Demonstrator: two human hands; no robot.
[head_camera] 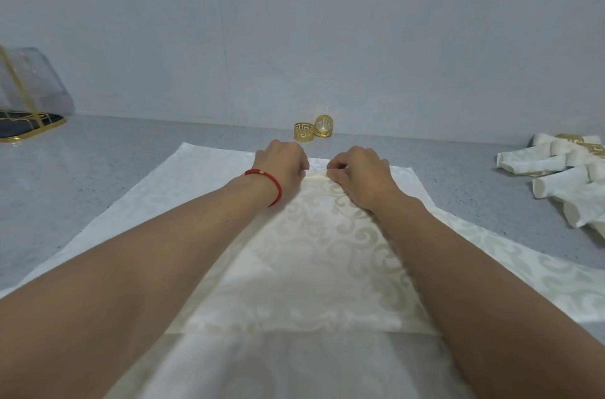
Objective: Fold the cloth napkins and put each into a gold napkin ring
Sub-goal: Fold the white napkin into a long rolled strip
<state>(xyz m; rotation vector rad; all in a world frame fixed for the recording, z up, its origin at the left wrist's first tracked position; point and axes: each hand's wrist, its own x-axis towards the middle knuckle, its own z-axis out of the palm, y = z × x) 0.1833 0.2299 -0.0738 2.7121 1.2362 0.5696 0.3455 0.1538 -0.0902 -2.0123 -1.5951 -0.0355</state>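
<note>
Hands meet at the far edge of a cream patterned napkin (314,267) spread on the grey counter (98,169). Left hand (283,164), with a red cord bracelet (270,184) at its wrist, has its fingers curled down onto the cloth's far edge; right hand (358,176), just beside it, pinches the same folded edge between thumb and fingers. A larger pale cloth (131,202) lies under the napkin and reaches out past both forearms. Just beyond the knuckles, against the wall, stand two gold napkin rings (312,129), touching or nearly so. Well off to the right of the right hand lies a heap of rolled napkins (563,182) already in rings. Far to the left of the left hand stands a clear gold-framed holder (29,94).
</note>
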